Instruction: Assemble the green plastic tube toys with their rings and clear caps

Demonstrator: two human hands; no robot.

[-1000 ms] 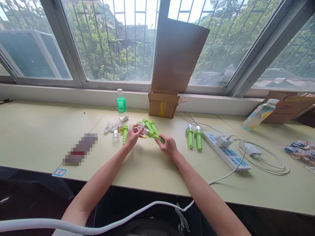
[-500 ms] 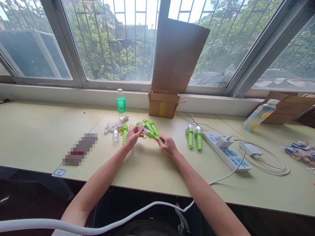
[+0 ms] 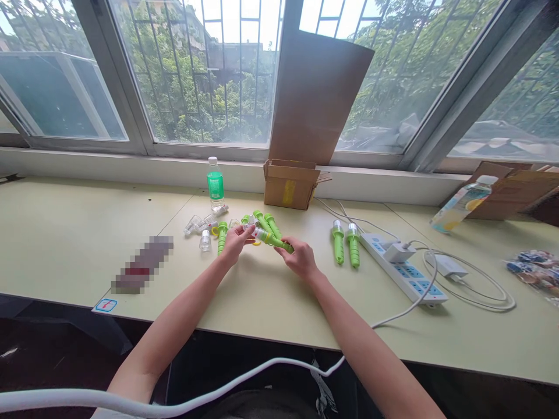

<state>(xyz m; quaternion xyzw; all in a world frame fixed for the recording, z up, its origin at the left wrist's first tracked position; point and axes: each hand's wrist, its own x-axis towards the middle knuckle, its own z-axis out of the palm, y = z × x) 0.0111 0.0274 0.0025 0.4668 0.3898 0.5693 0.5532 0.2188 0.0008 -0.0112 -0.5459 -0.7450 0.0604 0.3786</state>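
Both my hands meet over the middle of the table on one slim piece. My right hand [image 3: 301, 257] closes around the lower end of its green ribbed handle [image 3: 279, 242]. The fingers of my left hand [image 3: 237, 243] pinch the clear and white top part [image 3: 258, 233], which has a small red mark. Handle and top part lie in line, and I cannot tell how firmly they are joined. Behind my hands rest several other green handles [image 3: 271, 224]. Another green handle [image 3: 222, 235] stands beside my left hand, near a clear plastic cap [image 3: 205, 241] and several more clear pieces.
Two green handles with clear tops [image 3: 338, 243] lie to the right, by a white power strip [image 3: 404, 270] with looped cables. A green-labelled bottle [image 3: 215, 185] and a cardboard box [image 3: 288, 185] stand at the back. A white cable [image 3: 218, 393] crosses in front of me.
My right hand's grip has shifted slightly, and more of the green handle shows between my hands. The left hand stays nearly in place; the other things have not moved.
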